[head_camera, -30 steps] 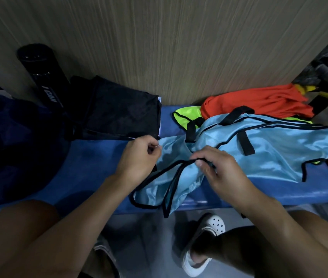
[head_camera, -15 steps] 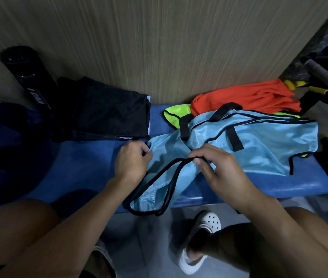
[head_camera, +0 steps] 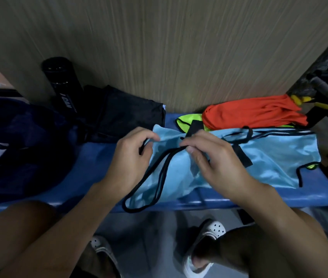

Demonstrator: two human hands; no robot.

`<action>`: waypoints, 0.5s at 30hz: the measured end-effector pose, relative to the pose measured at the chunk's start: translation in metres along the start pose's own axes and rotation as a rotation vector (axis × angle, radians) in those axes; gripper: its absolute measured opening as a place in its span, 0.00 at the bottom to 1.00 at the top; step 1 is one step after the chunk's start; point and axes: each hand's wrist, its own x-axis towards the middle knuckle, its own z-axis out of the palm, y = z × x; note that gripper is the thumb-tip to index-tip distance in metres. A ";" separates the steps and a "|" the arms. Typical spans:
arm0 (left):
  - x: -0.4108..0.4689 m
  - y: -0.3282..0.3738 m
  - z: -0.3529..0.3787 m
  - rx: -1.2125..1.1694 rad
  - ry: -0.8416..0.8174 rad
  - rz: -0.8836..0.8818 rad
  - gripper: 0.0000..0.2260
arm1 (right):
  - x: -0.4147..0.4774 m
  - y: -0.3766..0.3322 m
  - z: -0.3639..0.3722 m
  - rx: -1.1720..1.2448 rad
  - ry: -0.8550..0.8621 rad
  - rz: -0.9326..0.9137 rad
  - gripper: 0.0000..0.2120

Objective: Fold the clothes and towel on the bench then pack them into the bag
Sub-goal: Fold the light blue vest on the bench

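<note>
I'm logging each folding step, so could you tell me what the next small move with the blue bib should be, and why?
Probably lay the drooping end of the bib flat on the bench. The left hand and right hand pinch the bib at its bunched end, which hangs over the bench edge, so it cannot fold neatly yet.

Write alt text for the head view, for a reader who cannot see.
The left hand and right hand pinch the black-trimmed edge of a light blue bib on a blue bench. Behind it lie an orange garment and a yellow-green garment; a folded black cloth lies at left.
</note>
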 end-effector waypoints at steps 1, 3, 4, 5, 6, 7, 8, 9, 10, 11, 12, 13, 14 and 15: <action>-0.001 -0.001 -0.008 -0.016 -0.014 0.031 0.11 | 0.006 -0.008 -0.001 -0.008 0.002 -0.045 0.08; -0.002 -0.002 -0.023 -0.043 -0.011 0.062 0.11 | 0.020 -0.023 0.000 -0.029 -0.006 -0.129 0.09; -0.003 -0.002 -0.030 -0.066 0.006 0.052 0.10 | 0.027 -0.028 0.003 -0.045 -0.022 -0.158 0.10; -0.003 -0.001 -0.038 -0.115 0.026 0.013 0.10 | 0.035 -0.032 0.009 -0.064 -0.046 -0.171 0.11; -0.004 0.000 -0.045 -0.196 0.042 -0.060 0.09 | 0.043 -0.034 0.016 -0.083 -0.070 -0.171 0.11; -0.004 0.001 -0.051 -0.292 0.053 -0.160 0.10 | 0.050 -0.035 0.024 -0.092 -0.093 -0.162 0.12; -0.004 0.001 -0.057 -0.377 0.054 -0.257 0.10 | 0.057 -0.034 0.032 -0.089 -0.115 -0.149 0.12; -0.005 0.001 -0.061 -0.428 0.046 -0.332 0.09 | 0.064 -0.032 0.041 -0.079 -0.139 -0.133 0.13; -0.005 -0.001 -0.065 -0.440 0.033 -0.368 0.08 | 0.069 -0.029 0.049 -0.067 -0.163 -0.115 0.13; -0.005 -0.004 -0.067 -0.403 0.025 -0.371 0.06 | 0.074 -0.027 0.057 -0.057 -0.181 -0.095 0.13; -0.005 -0.009 -0.068 -0.352 0.018 -0.368 0.04 | 0.077 -0.025 0.066 -0.049 -0.188 -0.075 0.13; -0.006 -0.016 -0.068 -0.291 0.014 -0.369 0.06 | 0.081 -0.022 0.074 -0.048 -0.188 -0.055 0.12; -0.005 -0.024 -0.068 -0.246 0.018 -0.391 0.08 | 0.083 -0.018 0.081 -0.050 -0.185 -0.037 0.12; -0.005 -0.033 -0.067 -0.201 0.027 -0.420 0.09 | 0.086 -0.015 0.088 -0.050 -0.189 -0.017 0.11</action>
